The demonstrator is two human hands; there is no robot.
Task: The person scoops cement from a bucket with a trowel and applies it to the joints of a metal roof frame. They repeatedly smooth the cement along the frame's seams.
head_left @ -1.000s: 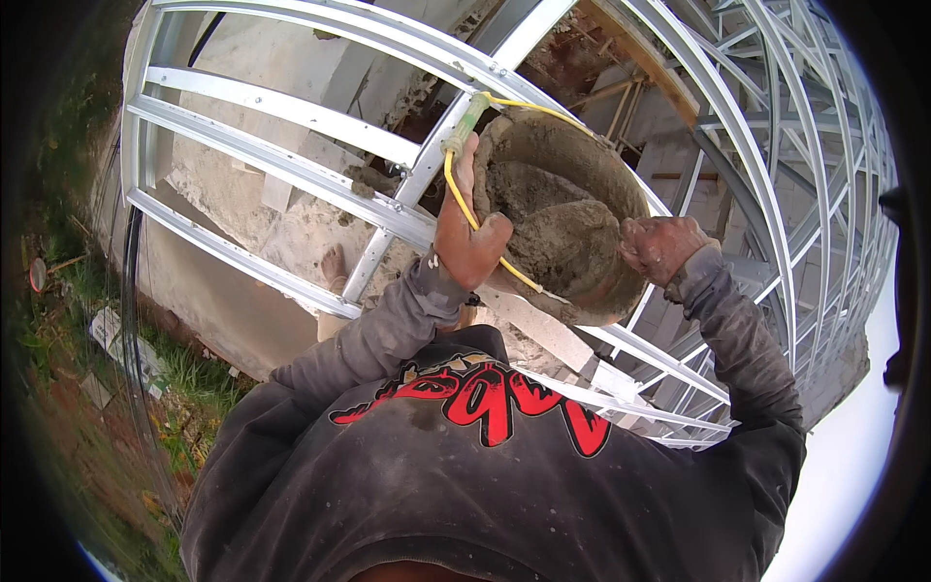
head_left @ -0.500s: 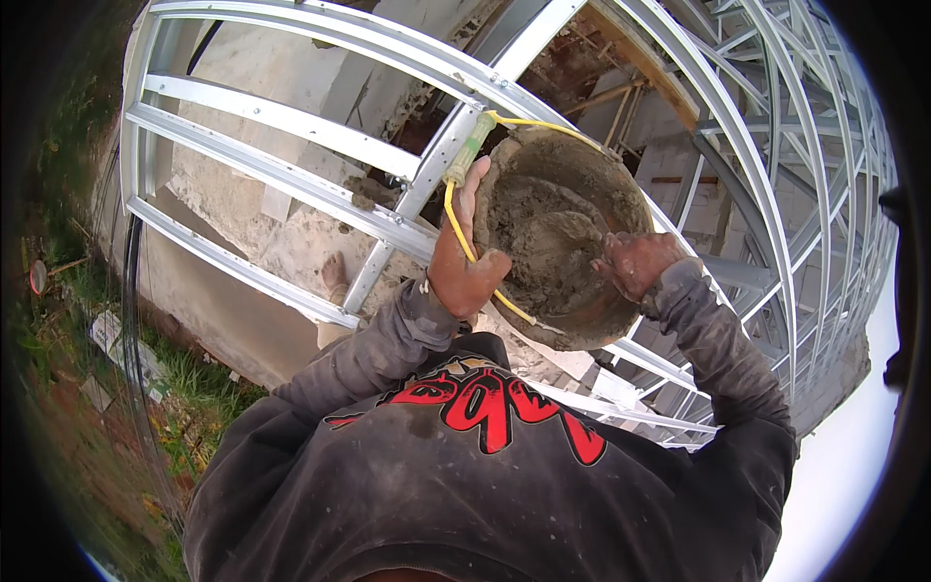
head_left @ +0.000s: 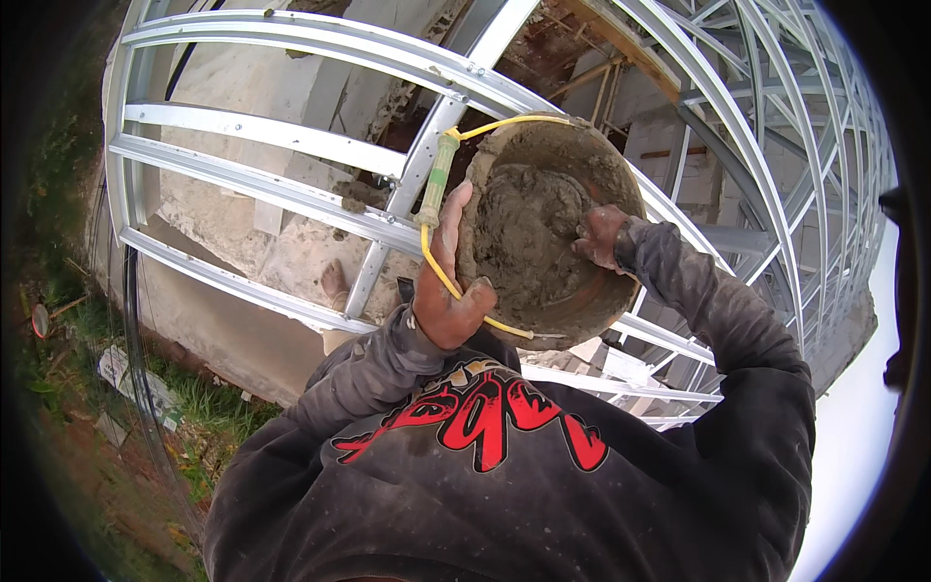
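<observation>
A round bucket (head_left: pixel 621 173) crusted with dried cement is tilted toward me, with wet grey mortar (head_left: pixel 533 228) inside. My left hand (head_left: pixel 452 301) supports its left side, fingers along the outer wall and thumb by the rim. The yellow handle (head_left: pixel 428 250) crosses that hand, and its clear-green grip (head_left: pixel 438 182) rests beside the fingertips. Inside the bucket's right part, my right hand (head_left: pixel 603 238) is closed at the mortar's edge. Whatever its fingers hold is hidden by the hand and the mortar.
Silvery metal framing (head_left: pixel 262 136) spans the left and top, over a rough concrete surface (head_left: pixel 281 257). Curved metal trusses (head_left: pixel 776 175) fill the right. A bare foot (head_left: pixel 334 281) shows between bars. Grass and debris (head_left: pixel 184 398) lie far below at left.
The bucket and both hands have shifted slightly left in view. My right hand has moved deeper into the bucket, and the mortar's surface has changed shape.
</observation>
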